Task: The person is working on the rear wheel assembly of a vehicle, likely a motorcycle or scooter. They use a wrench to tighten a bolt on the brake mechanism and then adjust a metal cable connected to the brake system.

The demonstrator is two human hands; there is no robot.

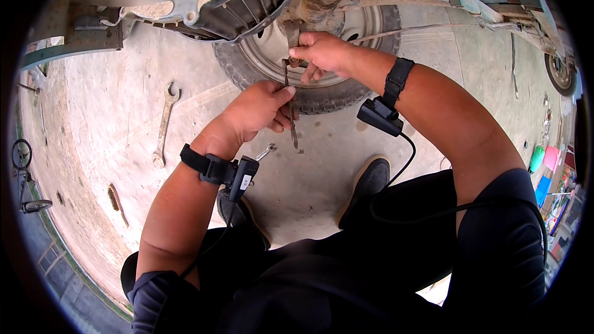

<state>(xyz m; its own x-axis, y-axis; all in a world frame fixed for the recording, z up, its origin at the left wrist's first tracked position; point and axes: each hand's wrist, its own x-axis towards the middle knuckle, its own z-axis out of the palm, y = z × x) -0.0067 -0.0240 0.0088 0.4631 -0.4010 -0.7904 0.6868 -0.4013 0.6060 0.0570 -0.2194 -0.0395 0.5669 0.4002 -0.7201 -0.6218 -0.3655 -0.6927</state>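
Below the machine's underside, my left hand is closed around a thin, dark, rusty metal rod, its thumb along the shaft. The rod hangs nearly upright, and its hooked top end reaches a small rusty joint beside my right hand. My right hand is closed at the lower end of a flat metal arm, thumb and forefinger at the joint. Its other fingers hang loosely below. Whether the rod's top is seated in the joint cannot be made out. Behind both hands lies a wheel with a worn tyre.
A large open-end wrench lies on the concrete at left, with a wire brush nearer me. A smaller wrench sits by my left wrist. The ribbed metal housing hangs overhead. My shoes stand close below the hands.
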